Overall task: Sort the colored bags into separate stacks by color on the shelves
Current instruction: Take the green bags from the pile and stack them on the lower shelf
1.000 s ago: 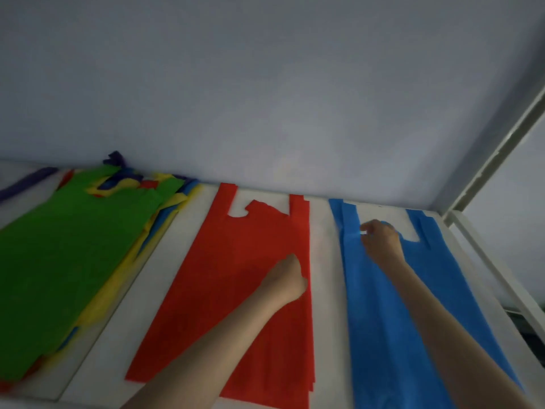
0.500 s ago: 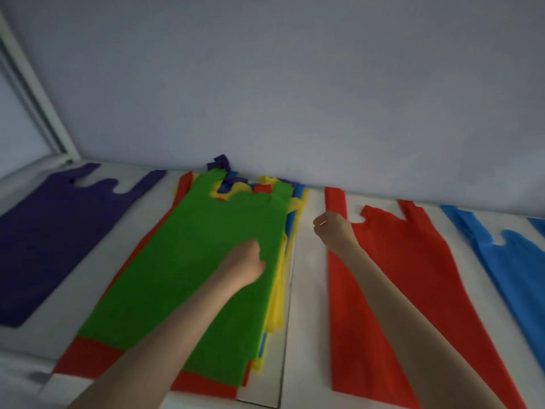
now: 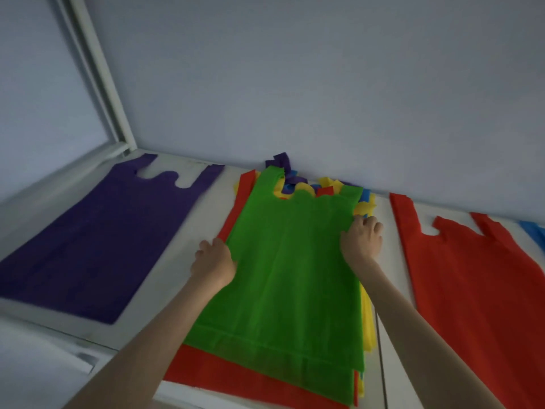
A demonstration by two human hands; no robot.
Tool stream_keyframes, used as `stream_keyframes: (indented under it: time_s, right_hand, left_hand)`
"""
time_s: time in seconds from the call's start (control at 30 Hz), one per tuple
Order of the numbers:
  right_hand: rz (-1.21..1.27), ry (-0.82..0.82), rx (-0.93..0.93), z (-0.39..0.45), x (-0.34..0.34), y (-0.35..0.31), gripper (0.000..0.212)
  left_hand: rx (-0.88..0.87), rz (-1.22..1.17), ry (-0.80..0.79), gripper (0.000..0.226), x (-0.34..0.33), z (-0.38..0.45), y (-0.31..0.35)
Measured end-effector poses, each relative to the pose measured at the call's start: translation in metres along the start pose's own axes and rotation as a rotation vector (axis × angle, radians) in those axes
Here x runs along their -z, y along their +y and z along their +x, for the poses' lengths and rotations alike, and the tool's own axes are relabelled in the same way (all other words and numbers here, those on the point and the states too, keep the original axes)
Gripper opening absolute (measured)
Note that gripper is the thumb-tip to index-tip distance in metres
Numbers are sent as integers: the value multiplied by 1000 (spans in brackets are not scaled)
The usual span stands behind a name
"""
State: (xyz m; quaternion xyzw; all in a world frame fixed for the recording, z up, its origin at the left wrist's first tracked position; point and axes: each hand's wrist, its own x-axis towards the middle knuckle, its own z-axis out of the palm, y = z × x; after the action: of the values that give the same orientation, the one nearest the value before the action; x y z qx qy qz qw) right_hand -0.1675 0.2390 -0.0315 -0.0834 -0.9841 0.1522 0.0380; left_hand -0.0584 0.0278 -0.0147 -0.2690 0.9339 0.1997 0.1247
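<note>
Both hands — now at green bag edges

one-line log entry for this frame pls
phase: pick from mixed pile | left hand: grips green bag left edge | right hand: grips right edge | sorted: purple bag, red bag
</note>
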Motion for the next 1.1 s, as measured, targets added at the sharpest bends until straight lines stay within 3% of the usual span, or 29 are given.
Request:
stream_keyframes:
  time_s: [0.17, 0.3, 0.47, 0.63, 0.77, 0.97, 1.1]
  right_hand:
    - [-107, 55, 200, -7, -9, -12, 43]
    - [-110, -12, 349, -9, -16, -13, 46]
    - [-39, -4, 315, -6, -17, -8, 44]
    - [-32, 10, 306, -8, -13, -7, 71]
    - [-73, 27, 320, -9, -15, -4, 75]
    - [-110, 130, 239, -6, -13, -2, 55]
    - [-201, 196, 341, 0, -14, 0, 31]
  left_hand:
    - [-7, 3, -28, 50, 1, 5, 1]
    - [-16, 10, -24, 48, 2, 8, 3]
    - [-26, 3, -15, 48, 2, 9, 2]
    - [-28, 6, -7, 49, 1, 8, 1]
    - [-20, 7, -4, 49, 0, 9, 2]
    - [-19, -2, -3, 51, 1, 7, 2]
    - [-10, -11, 2, 51, 0, 6, 3]
